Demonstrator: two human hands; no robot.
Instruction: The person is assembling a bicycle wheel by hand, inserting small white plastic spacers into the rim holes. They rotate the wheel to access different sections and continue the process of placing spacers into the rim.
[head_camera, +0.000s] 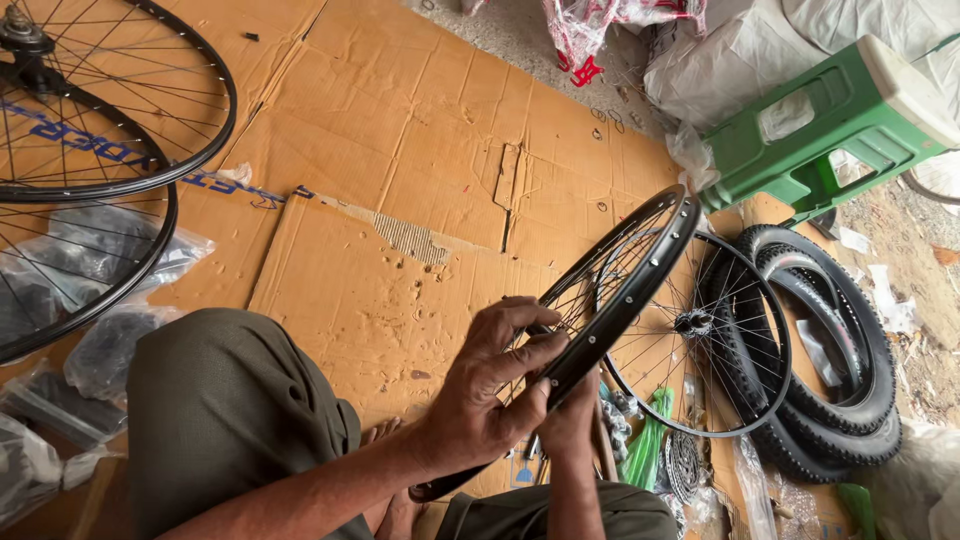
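Wheel rim (620, 295), black w/ spokes, is what we've got in hand, standing on edge and tilted, lower end down near our lap, upper end up toward the green stool (840, 125). Left hand (490, 390) is closed over the rim's outer edge, fingers curled across it and thumb pressing the sidewall, so clamped on the rim. Right hand (570, 415) sits just behind/under it; we see it against the rim but can't tell if the fingers actually close round it, they're hidden. Imo the way to do this bit well: keep the left thumb flat on the rim wall, let the right steady from underneath, and turn the rim in short steps so the spokes don't snag fingers. Just beyond lies a second spoked wheel (700, 330) flat on the cardboard (400, 150), w/ knobby tyres (830, 350) stacked beside it. Green plastic strips (645, 445) near our knee (230, 400). Far left, two more wheels (100, 130) overlapping, plus some plastic bags (110, 250).
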